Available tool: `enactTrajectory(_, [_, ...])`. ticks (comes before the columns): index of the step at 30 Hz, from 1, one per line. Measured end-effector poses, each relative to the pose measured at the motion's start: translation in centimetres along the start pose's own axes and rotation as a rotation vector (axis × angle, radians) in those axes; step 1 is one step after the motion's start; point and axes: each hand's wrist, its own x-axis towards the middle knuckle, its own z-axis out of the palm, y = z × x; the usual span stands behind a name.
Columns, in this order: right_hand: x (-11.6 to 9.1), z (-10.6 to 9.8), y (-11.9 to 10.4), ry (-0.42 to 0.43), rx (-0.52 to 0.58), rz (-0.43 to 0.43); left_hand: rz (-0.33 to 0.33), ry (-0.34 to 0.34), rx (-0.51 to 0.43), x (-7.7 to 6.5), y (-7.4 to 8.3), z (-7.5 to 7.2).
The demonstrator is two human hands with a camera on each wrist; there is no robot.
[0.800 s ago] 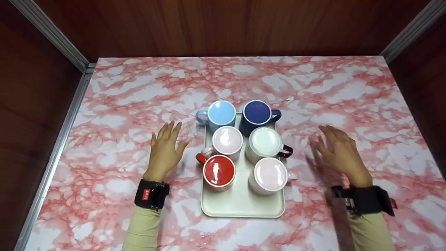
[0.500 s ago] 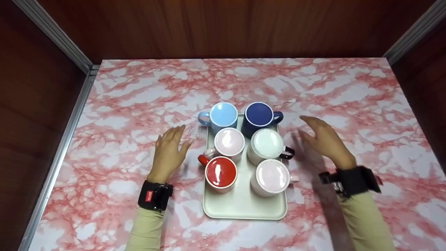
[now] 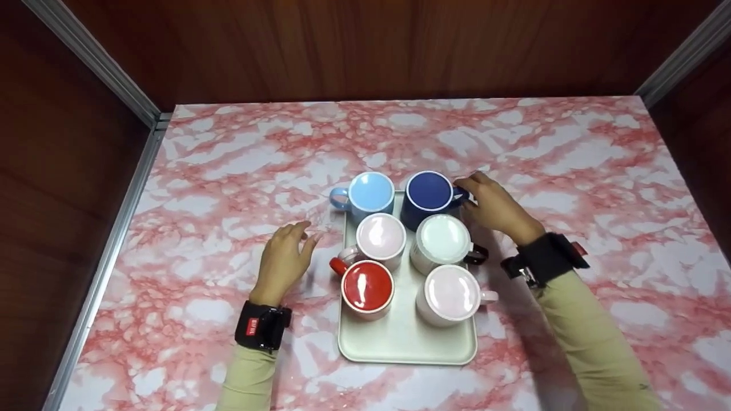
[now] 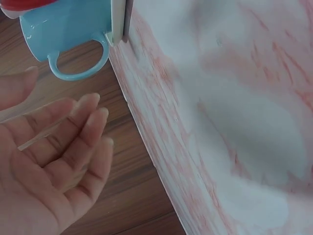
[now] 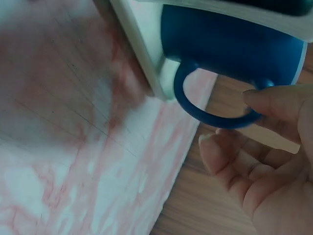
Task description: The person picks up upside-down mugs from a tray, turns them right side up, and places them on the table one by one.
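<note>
1. Dark-blue, glossy, cylindrical mug (image 3: 428,198), probably ceramic, at the far right of a cream-coloured rectangular tray (image 3: 400,346) on a red-and-white marble-patterned table (image 3: 548,145). Standing straight, with a pale-ringed blue disc uppermost: perhaps the base, so possibly mouth down.

2. Close by: a glossy light-blue mug (image 3: 371,194) to the left, and a white mug with a black handle (image 3: 441,242) just in front. Little room on those sides for fingers around the body.

3. On the dark-blue mug's right side, a smooth rounded loop handle (image 5: 215,120), pointing right at the tray's edge.

4. Right hand (image 3: 495,206) at that loop: thumb and forefinger apparently pinching its upper end, one on either side; other fingers bent loosely below. Firmness of the pinch: impossible to tell.

5. Left hand (image 3: 284,260) apart from the tray's left side, fingers softly bent, released, holding nothing.

6. Likely handling: rigid, fairly heavy for its size, slick in its glaze, easily chipped by a knock against a neighbour.

7. Best hold: the loop, gripped firmly, to resist sideways tipping from the off-centre weight.
</note>
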Motion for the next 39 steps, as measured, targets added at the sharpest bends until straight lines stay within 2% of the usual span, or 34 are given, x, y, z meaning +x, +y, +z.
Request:
enactTrajectory(9, [1.3, 0.6, 0.6, 0.012, -0.012, -0.064, -0.035, -0.01, 0.036, -0.2, 0.0, 0.3])
enactTrajectory(18, [0.9, 0.5, 0.6, 0.042, -0.025, -0.115, -0.032, 0.016, 0.038, -0.9, -0.2, 0.1])
enactTrajectory(23, [0.5, -0.4, 0.3, 0.103, -0.032, -0.111, -0.035, -0.007, -0.005, -0.8, 0.1, -0.3])
enactTrajectory(28, [-0.1, -2.6, -0.7, 0.192, -0.024, -0.119, -0.047, -0.017, -0.049, -0.8, 1.2, -1.0])
enactTrajectory(32, [-0.5, -4.4, -2.4, 0.26, -0.007, -0.084, -0.036, -0.012, -0.095, -0.7, 2.5, -1.8])
enactTrajectory(35, [-0.9, -5.4, -3.9, 0.291, 0.034, -0.024, -0.024, -0.021, -0.129, -0.5, 3.9, -2.5])
enactTrajectory(39, [-1.9, -6.1, -6.0, 0.245, 0.207, 0.112, 0.001, -0.053, -0.186, -0.2, 6.3, -2.9])
